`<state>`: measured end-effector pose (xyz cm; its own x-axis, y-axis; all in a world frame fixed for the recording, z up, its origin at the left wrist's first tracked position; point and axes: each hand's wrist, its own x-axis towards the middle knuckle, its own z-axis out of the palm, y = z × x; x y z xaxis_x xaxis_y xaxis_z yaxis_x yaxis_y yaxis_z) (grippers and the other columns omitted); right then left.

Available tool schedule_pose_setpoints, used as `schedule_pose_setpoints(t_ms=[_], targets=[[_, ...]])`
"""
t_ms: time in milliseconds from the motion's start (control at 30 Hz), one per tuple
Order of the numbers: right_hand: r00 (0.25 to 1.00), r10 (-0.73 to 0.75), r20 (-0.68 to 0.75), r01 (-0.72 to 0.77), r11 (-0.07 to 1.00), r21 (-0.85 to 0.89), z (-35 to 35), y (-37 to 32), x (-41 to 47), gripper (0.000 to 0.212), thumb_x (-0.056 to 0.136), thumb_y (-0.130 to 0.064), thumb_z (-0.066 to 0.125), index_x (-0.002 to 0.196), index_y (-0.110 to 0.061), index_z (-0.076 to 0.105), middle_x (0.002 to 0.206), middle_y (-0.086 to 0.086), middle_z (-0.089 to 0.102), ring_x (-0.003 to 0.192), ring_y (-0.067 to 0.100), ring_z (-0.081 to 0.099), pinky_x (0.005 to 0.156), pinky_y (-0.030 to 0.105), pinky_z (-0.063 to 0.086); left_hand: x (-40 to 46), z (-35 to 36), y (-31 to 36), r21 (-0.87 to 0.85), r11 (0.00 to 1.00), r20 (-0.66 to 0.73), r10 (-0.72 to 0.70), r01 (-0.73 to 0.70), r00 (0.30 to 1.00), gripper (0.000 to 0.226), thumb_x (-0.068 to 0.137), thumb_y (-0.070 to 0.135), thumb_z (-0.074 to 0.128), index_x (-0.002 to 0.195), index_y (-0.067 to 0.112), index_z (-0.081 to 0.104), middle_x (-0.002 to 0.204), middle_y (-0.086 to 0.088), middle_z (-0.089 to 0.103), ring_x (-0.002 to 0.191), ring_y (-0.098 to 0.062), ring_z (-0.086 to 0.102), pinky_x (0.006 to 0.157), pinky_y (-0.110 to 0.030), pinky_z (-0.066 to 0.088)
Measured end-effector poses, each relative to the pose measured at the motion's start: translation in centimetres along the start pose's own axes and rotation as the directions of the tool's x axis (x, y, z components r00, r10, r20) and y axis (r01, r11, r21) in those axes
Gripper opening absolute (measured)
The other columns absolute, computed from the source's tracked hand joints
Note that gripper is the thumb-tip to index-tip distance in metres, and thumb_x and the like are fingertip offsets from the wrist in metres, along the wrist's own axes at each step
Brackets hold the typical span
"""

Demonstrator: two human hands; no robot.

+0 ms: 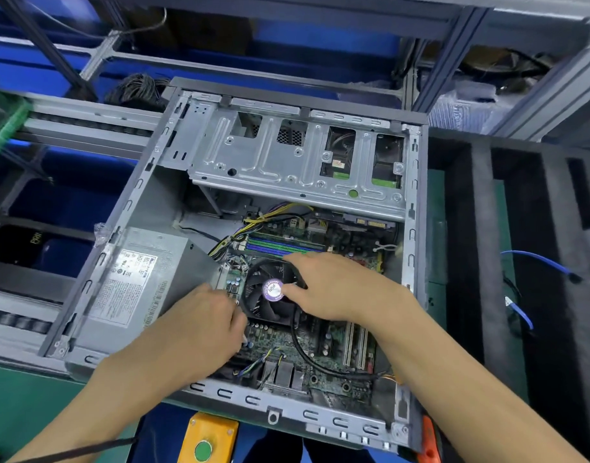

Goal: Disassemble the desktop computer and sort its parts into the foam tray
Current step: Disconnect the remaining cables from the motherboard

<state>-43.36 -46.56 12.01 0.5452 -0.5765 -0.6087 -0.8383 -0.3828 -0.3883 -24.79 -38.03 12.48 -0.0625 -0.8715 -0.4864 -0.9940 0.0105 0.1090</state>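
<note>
The open grey computer case [126, 208] lies on its side in front of me. Inside it are the motherboard [333, 359], a black CPU cooler fan [270, 297] with a purple round label, a grey power supply [143, 275] at the left and a metal drive cage [286, 155] at the back. My left hand [200, 325] rests at the fan's left edge, fingers curled against it. My right hand [333, 285] lies over the fan's right side, thumb beside the label. The black foam tray [520, 228] sits to the right of the case.
Blue-tipped cables [537, 262] lie on the foam tray. A yellow box with a green button [208, 436] sits at the table's front edge, an orange-handled tool [428, 442] beside the case corner. Roller rails and blue bins run along the left and back.
</note>
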Motion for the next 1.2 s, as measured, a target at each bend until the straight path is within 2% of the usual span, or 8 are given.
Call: schedule_pose_setpoints(t_ms=[67,200,333,467,600,933,1033,1200], targets=[[1.000,0.009,-0.007,-0.009,1.000,-0.002,0.1,0.1,0.2,0.056,0.105,-0.045,0.042,0.151,-0.014,0.037,0.143,0.013,0.055,0.129,0.034,0.052,0.105,0.046,0.046,-0.4,0.1,0.1,-0.050,0.999,-0.020,0.010,-0.011,1.000,0.036,0.102,0.026,0.034,0.075,0.015,0.055,0.082,0.002,0.061,0.085,-0.013,0.052,0.084,-0.024,0.041],[1.000,0.011,-0.015,-0.011,1.000,0.004,0.2,0.2,0.4,0.055,0.105,-0.045,0.042,0.150,-0.014,0.038,0.135,0.014,0.060,0.123,0.035,0.056,0.100,0.047,0.050,-0.2,0.0,-0.3,-0.144,0.988,0.002,-0.064,0.063,0.998,0.036,0.098,0.032,0.043,0.069,0.015,0.057,0.072,0.004,0.058,0.062,-0.007,0.055,0.062,-0.027,0.042],[0.999,0.020,-0.026,-0.020,1.000,-0.001,0.4,0.2,0.5,0.056,0.104,-0.045,0.043,0.151,-0.015,0.039,0.128,0.014,0.062,0.120,0.035,0.057,0.097,0.044,0.051,0.4,0.2,-0.7,-0.203,0.978,0.110,-0.019,0.041,0.994,0.035,0.099,0.031,0.046,0.074,0.008,0.055,0.084,0.002,0.052,0.074,-0.015,0.057,0.077,-0.037,0.048],[0.999,0.032,-0.023,-0.032,0.999,-0.004,0.4,0.2,0.6,0.058,0.104,-0.046,0.043,0.152,-0.015,0.038,0.130,0.014,0.061,0.122,0.036,0.056,0.097,0.042,0.050,1.0,0.5,-1.1,-0.234,0.972,0.176,0.004,0.038,0.984,0.036,0.103,0.030,0.042,0.074,0.010,0.049,0.083,0.001,0.049,0.070,-0.010,0.050,0.070,-0.033,0.038],[0.999,0.039,-0.024,-0.039,0.999,0.000,0.4,0.2,0.6,0.060,0.104,-0.047,0.043,0.155,-0.016,0.033,0.137,0.015,0.058,0.125,0.036,0.055,0.096,0.041,0.048,1.3,0.9,-1.2,-0.255,0.966,0.246,0.020,0.045,0.969,0.033,0.106,0.030,0.037,0.076,0.019,0.043,0.086,0.003,0.048,0.078,-0.011,0.050,0.076,-0.029,0.034],[0.999,0.040,-0.019,-0.040,0.999,-0.002,0.3,0.1,0.7,0.061,0.105,-0.044,0.042,0.157,-0.015,0.031,0.138,0.014,0.058,0.124,0.035,0.055,0.096,0.039,0.048,1.3,0.4,-0.9,-0.275,0.951,0.325,-0.045,0.140,0.945,0.030,0.106,0.028,0.036,0.090,0.012,0.054,0.096,-0.002,0.057,0.091,-0.017,0.055,0.076,-0.030,0.037],[0.999,0.047,-0.014,-0.047,0.999,-0.001,0.3,0.1,0.7,0.058,0.105,-0.045,0.042,0.153,-0.012,0.037,0.137,0.015,0.057,0.124,0.035,0.055,0.097,0.041,0.049,1.3,0.2,-0.7,-0.288,0.942,0.328,-0.070,0.170,0.942,0.029,0.105,0.028,0.035,0.085,0.017,0.052,0.091,0.000,0.056,0.090,-0.017,0.055,0.075,-0.030,0.037],[0.998,0.064,-0.015,-0.064,0.998,-0.006,0.4,0.1,1.0,0.055,0.105,-0.047,0.042,0.148,-0.012,0.043,0.134,0.014,0.057,0.121,0.035,0.055,0.095,0.041,0.049,1.2,0.1,0.1,-0.177,0.975,0.311,-0.076,0.136,0.947,0.033,0.106,0.023,0.029,0.091,0.010,0.055,0.091,-0.003,0.057,0.092,-0.021,0.055,0.081,-0.030,0.042]])
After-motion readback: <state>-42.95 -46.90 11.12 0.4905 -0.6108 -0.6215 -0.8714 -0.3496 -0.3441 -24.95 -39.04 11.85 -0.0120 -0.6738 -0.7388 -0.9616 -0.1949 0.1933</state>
